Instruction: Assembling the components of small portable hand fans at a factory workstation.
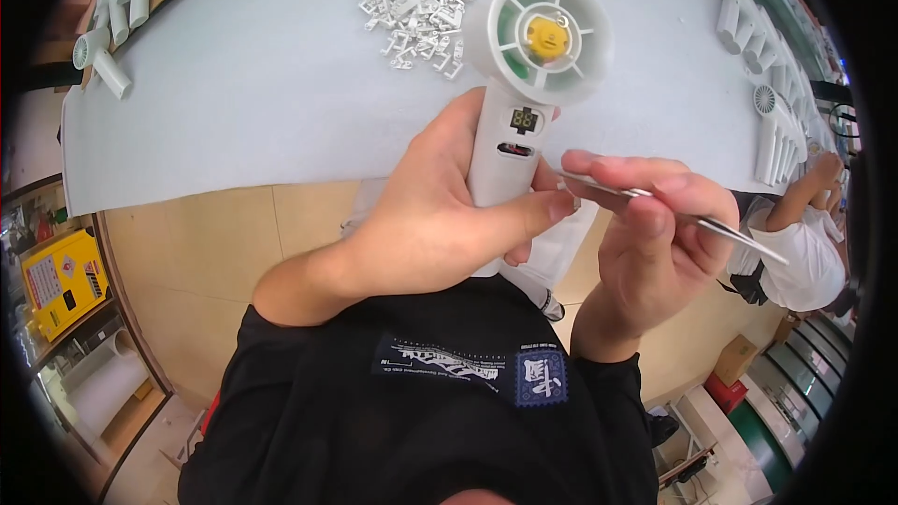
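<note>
1. At the table's (pixel 234 84) near edge, the fan (pixel 494 131) is held up, head away from the body, display (pixel 524 120) and slot (pixel 516 150) facing the wearer, presumably for a clear look at both.
2. Left hand (pixel 449 215): fingers clamped round the handle, thumb across its front below the slot. Looks like a steadying grip that leaves both openings uncovered.
3. Right hand (pixel 669 234): thumb and fingers pinched on the tweezers (pixel 748 243), one end just beside the handle, likely held low and slanted for fine control (can't tell if the tips meet).
4. Pile of small white parts (pixel 421 9): loose on the table behind the fan, probably there for easy reach.
5. More fans (pixel 781 140) sit at the right edge, seemingly parked out of the way.
</note>
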Demonstrator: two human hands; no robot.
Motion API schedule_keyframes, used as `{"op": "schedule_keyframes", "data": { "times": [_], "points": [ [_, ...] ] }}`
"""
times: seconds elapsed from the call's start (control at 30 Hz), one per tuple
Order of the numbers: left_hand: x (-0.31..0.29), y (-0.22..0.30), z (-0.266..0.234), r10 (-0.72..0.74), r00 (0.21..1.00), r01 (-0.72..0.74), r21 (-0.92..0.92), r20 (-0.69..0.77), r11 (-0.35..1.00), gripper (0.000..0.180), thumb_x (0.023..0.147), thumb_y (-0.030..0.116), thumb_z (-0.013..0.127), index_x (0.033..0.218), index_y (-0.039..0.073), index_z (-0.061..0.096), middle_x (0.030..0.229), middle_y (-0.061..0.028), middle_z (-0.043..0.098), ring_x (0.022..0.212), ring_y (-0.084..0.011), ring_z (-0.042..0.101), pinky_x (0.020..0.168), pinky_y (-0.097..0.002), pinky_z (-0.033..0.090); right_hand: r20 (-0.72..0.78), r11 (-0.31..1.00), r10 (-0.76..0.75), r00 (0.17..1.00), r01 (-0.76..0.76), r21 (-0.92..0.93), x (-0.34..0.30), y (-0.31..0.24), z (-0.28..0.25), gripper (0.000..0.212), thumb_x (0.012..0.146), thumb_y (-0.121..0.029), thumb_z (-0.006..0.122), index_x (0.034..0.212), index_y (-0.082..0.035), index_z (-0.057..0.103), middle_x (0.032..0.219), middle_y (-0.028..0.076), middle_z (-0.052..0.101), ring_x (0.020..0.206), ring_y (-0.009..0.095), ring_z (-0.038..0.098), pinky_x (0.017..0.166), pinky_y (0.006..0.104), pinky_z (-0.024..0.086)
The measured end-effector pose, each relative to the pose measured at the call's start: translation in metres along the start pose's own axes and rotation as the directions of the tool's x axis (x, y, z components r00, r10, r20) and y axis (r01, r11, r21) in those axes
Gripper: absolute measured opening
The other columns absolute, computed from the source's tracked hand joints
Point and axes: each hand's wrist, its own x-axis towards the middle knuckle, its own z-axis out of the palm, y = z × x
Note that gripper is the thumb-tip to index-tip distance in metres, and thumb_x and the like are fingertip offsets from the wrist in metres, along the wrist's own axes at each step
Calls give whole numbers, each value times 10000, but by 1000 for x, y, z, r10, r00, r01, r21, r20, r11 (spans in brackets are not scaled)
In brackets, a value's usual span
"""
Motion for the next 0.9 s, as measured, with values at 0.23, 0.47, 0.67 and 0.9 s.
{"op": "schedule_keyframes", "data": {
  "times": [0.23,0.47,0.67,0.9],
  "points": [
    [-4,5,-1,-43,999,43,13,-12,999,504,796,47,677,1199,-12,379,844,-55,588,624,-97,583,531,-244,482,108,986,-44,993,61,-157,4,0,3,141,891,-9,550,1015,20,489,900,282,618,789,384,659,691,445,580],
    [-6,2,-2,19,1000,-18,74,-10,997,514,789,62,676,1203,-21,383,859,-49,578,696,-96,589,584,-248,498,140,952,-73,987,111,-286,4,-5,10,133,860,41,556,983,20,511,884,262,629,779,367,661,699,433,573],
    [-6,-4,-3,64,997,-60,113,-34,992,479,787,56,670,1178,-24,406,858,-50,572,731,-101,579,613,-258,492,14,952,-78,997,79,-295,4,-5,19,145,707,73,710,835,51,646,847,188,675,775,263,682,660,294,559],
    [-6,-7,-4,61,998,-59,113,-12,992,504,813,10,663,1232,2,383,925,-70,580,634,-105,584,518,-232,477,-98,972,-31,995,7,-233,4,-5,25,163,690,106,705,835,71,640,811,177,677,732,233,678,635,278,548]
  ]
}}
